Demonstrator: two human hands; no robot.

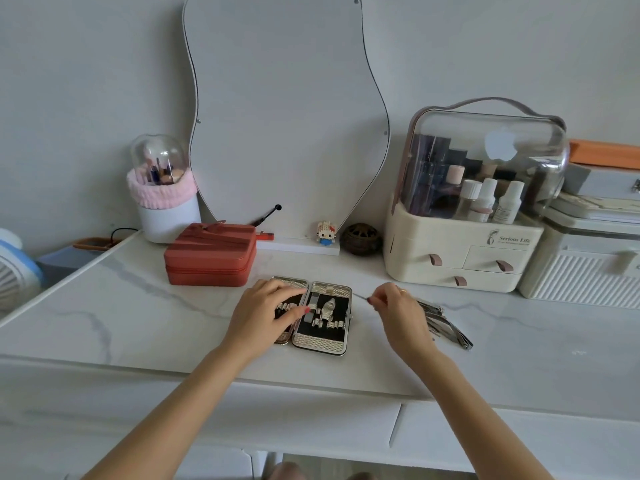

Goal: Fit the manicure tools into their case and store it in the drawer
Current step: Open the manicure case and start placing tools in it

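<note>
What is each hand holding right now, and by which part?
The right hand pinches a thin metal tool near one end, between its fingers. The left hand holds nothing; it rests on the open case.

Red zipped leather box, wavy white mirror, cream cosmetics organiser with clear dome, pink-banded brush holder on white marble worktop.

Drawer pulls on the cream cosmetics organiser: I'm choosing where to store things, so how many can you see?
3: one brown pull on the upper left, one on the upper right, one on the bottom drawer.
</note>
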